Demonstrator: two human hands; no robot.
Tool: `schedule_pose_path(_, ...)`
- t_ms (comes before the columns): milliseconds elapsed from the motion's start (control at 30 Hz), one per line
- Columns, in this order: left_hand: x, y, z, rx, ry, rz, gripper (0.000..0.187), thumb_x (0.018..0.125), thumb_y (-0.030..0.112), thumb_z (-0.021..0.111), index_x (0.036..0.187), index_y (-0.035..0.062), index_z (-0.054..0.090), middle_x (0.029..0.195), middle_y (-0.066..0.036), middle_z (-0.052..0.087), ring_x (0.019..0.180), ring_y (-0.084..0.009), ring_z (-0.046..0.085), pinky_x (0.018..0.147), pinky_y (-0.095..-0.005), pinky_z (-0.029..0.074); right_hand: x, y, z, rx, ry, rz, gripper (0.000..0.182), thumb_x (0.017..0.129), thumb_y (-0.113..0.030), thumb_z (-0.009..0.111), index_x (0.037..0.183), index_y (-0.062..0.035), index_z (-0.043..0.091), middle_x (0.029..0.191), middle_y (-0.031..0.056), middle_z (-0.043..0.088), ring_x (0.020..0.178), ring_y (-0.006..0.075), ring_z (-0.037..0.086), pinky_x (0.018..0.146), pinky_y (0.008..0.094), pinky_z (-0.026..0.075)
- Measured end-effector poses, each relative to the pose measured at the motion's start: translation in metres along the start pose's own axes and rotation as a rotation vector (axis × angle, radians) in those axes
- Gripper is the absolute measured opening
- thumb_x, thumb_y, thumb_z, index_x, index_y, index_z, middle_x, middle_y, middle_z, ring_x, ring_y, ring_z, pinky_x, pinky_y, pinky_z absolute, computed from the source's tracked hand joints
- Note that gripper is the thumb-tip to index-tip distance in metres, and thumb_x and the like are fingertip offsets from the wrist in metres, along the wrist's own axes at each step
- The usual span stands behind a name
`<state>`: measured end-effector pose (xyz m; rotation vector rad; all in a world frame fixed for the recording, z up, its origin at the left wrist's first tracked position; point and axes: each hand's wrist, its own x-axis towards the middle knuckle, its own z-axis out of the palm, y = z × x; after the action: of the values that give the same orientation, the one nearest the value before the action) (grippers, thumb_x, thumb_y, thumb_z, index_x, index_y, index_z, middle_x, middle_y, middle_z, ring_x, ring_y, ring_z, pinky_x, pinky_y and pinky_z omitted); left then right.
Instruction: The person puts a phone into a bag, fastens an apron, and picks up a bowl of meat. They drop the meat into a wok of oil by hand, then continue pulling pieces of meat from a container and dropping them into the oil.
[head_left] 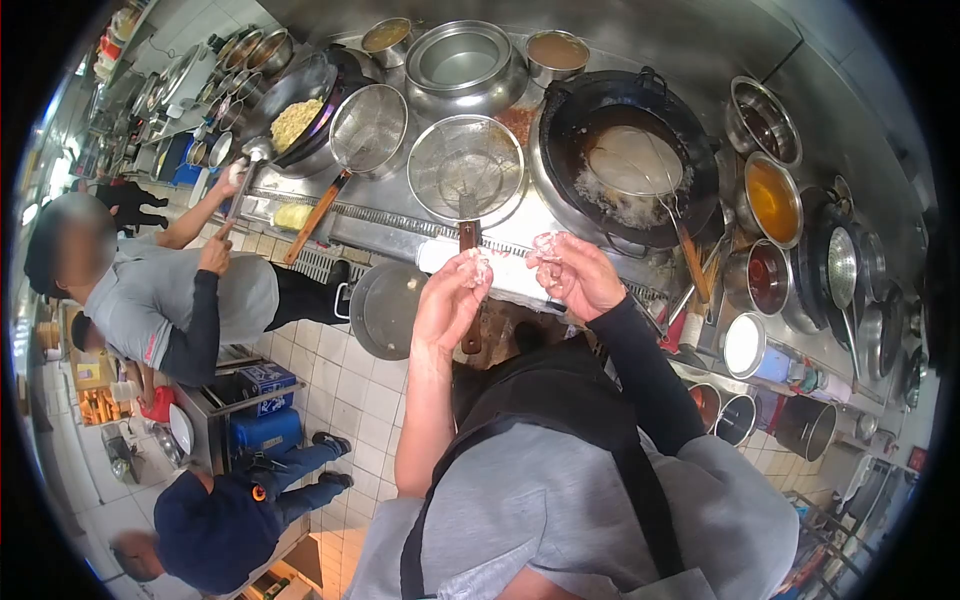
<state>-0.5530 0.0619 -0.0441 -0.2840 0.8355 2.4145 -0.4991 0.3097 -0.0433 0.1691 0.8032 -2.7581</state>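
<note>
My left hand [450, 300] is in front of the stove counter, its fingers curled together with pale, sticky batter on the tips. To its right my right hand [585, 280] is pinched, with whitish, battered stuff at the thumb and fingers. Whether either holds a piece of food or is only coated, I cannot make out. Below and between the hands lies a white tray or cloth [515, 278]. Just beyond, a round mesh strainer [466, 165] rests on the counter, its wooden handle toward me. A black wok [610, 150] of foaming oil holds another mesh skimmer [640, 160].
A lidless steel pot [458, 65] stands at the back. To the right are bowls of sauce, including an amber one [773, 200], and a perforated ladle [842, 265]. At left a co-worker [190, 290] holds a ladle by a wok [300, 110]. A large grey pot [385, 310] is beside my left arm.
</note>
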Motion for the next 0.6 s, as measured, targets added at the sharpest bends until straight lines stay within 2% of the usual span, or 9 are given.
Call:
schedule_pose_path(100,0.001,-0.005,0.004,0.172,-0.032,0.040,0.027,0.102,0.002,0.063,0.127,-0.0065,0.058,0.112,-0.013,0.069,0.107,-0.0224,0.069,0.100,-0.0354,0.058,-0.001,-0.001,0.003,-0.006,-0.098,0.026,0.029,0.112,-0.023,0.050,0.126,0.0015,0.056,0.114,0.0227,0.072,0.078,0.0171,0.068,0.059,0.0278,0.052)
schedule_pose_path(300,0.005,-0.016,-0.001,0.134,-0.024,-0.041,0.018,0.104,0.006,0.063,0.121,0.0026,0.059,0.107,-0.010,0.071,0.099,-0.0208,0.072,0.088,-0.0367,0.064,0.002,0.007,0.031,-0.216,0.249,-0.058,0.029,0.112,-0.019,0.048,0.129,0.0015,0.058,0.106,0.0190,0.073,0.080,0.0175,0.069,0.058,0.0290,0.052)
schedule_pose_path(400,0.005,-0.020,0.006,0.171,-0.007,-0.061,0.020,0.105,0.007,0.061,0.123,0.0005,0.060,0.107,-0.011,0.071,0.095,-0.0190,0.072,0.083,-0.0342,0.065,0.001,0.010,0.022,-0.469,0.211,-0.080,0.026,0.110,-0.015,0.050,0.129,-0.0019,0.063,0.105,0.0153,0.073,0.084,0.0181,0.070,0.067,0.0289,0.055)
schedule_pose_path(500,0.007,-0.019,0.002,0.283,-0.036,-0.082,0.022,0.105,0.007,0.060,0.125,-0.0009,0.057,0.107,-0.011,0.071,0.096,-0.0191,0.073,0.085,-0.0357,0.064,0.007,0.019,0.006,-0.825,0.279,-0.018,0.024,0.106,-0.014,0.058,0.125,-0.0025,0.067,0.104,0.0129,0.072,0.088,0.0212,0.071,0.078,0.0341,0.055)
schedule_pose_path(600,0.007,-0.025,0.008,0.282,0.022,-0.038,0.023,0.107,0.008,0.057,0.126,-0.0030,0.055,0.108,-0.012,0.070,0.096,-0.0198,0.073,0.086,-0.0366,0.064,0.006,0.033,0.014,-1.304,0.238,-0.428,0.024,0.100,-0.013,0.066,0.120,-0.0010,0.070,0.096,0.0143,0.070,0.089,0.0289,0.070,0.081,0.0407,0.054)
